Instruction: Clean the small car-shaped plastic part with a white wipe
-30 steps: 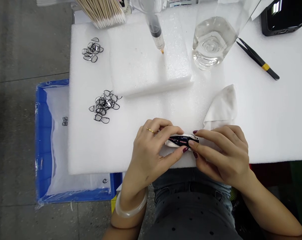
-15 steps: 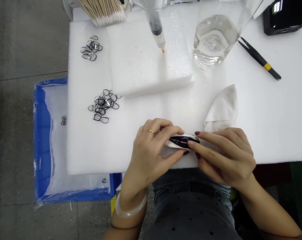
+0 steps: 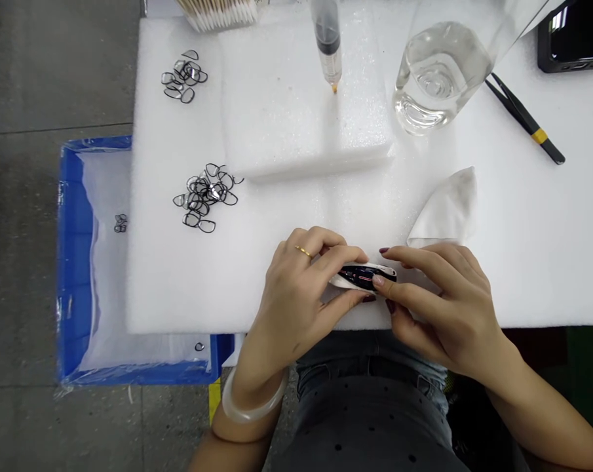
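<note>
A small white-and-black oblong part (image 3: 359,276) with thin red lines lies near the front edge of the white foam sheet (image 3: 168,282). My left hand (image 3: 296,295) pinches its left end between thumb and fingers. My right hand (image 3: 441,301) grips its right end with fingertips and thumb. Both hands rest low on the foam. A pile of several thin black rings (image 3: 204,196) lies to the left of the hands, and a smaller pile (image 3: 182,75) sits at the far left.
A raised foam block (image 3: 286,124) holds a syringe (image 3: 328,46) tip-down. A glass of clear liquid (image 3: 436,72), black tweezers (image 3: 525,118), a folded white cloth (image 3: 448,210), cotton swabs (image 3: 222,10) and a black device (image 3: 574,39) stand around. A blue bin (image 3: 73,262) sits lower left.
The view has shifted slightly, so everything sits a little higher and to the right. Both hands keep the same grip on the part, with only small finger movements.
</note>
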The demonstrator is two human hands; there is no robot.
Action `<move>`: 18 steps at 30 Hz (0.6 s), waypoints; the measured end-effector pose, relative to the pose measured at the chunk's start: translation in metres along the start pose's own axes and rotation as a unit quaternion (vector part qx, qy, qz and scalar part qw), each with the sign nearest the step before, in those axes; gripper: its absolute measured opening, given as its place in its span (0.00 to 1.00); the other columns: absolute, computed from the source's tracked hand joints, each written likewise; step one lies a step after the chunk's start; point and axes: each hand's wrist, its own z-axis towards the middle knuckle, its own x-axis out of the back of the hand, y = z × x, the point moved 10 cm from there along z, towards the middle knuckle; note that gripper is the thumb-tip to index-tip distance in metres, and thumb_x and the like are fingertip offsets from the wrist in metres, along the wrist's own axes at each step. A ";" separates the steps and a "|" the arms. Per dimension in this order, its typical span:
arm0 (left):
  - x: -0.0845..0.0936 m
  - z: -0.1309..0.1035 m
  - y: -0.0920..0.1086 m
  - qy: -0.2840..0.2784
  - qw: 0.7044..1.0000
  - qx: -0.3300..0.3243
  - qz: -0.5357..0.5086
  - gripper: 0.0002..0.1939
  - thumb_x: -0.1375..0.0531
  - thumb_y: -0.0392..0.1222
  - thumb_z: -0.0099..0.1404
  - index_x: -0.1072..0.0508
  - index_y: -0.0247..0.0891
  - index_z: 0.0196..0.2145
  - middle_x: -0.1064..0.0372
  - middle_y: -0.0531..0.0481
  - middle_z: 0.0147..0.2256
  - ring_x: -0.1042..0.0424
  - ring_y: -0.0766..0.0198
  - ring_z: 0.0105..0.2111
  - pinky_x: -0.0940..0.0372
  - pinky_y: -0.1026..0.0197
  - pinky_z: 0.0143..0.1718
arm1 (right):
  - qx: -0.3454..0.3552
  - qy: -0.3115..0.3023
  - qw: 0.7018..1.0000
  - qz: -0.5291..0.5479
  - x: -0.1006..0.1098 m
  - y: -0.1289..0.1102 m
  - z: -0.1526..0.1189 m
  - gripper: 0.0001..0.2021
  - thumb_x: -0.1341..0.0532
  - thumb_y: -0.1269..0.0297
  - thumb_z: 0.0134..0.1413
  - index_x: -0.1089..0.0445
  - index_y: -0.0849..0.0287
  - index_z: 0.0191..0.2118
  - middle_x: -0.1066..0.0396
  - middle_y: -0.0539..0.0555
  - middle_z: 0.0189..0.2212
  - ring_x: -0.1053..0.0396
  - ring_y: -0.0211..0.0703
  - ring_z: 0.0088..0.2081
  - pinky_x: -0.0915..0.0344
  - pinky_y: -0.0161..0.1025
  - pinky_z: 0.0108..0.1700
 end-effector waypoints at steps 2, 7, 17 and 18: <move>0.000 0.000 0.000 -0.001 1.000 -0.002 -0.003 0.09 0.36 0.41 0.65 0.27 0.41 0.43 0.33 0.49 0.40 0.34 0.56 0.41 0.38 0.51 0.42 | 0.006 -0.014 1.000 -0.014 0.000 -0.004 0.002 0.08 0.39 0.71 0.58 0.27 0.61 0.44 0.27 0.63 0.50 0.31 0.52 0.42 0.34 0.51 0.42; -0.002 0.001 0.002 -0.005 1.000 -0.013 -0.003 0.09 0.37 0.40 0.66 0.27 0.41 0.44 0.34 0.49 0.39 0.35 0.56 0.40 0.38 0.51 0.42 | 0.017 -0.037 0.996 -0.075 -0.001 -0.018 0.002 0.08 0.38 0.71 0.59 0.26 0.63 0.44 0.27 0.63 0.51 0.29 0.56 0.44 0.33 0.52 0.42; -0.002 0.001 -0.003 0.000 1.000 -0.031 -0.005 0.19 0.33 0.53 0.62 0.27 0.43 0.47 0.31 0.49 0.40 0.32 0.55 0.41 0.37 0.51 0.43 | -0.078 0.035 0.996 -0.014 0.046 0.002 -0.007 0.11 0.37 0.73 0.59 0.25 0.53 0.45 0.25 0.53 0.47 0.27 0.52 0.45 0.34 0.57 0.51; -0.002 0.000 -0.003 0.001 0.999 -0.033 -0.011 0.25 0.32 0.58 0.59 0.27 0.43 0.49 0.31 0.48 0.41 0.32 0.55 0.42 0.36 0.50 0.44 | -0.117 0.089 0.989 -0.011 0.060 0.011 -0.013 0.14 0.37 0.76 0.58 0.25 0.52 0.46 0.25 0.54 0.45 0.27 0.53 0.44 0.32 0.56 0.48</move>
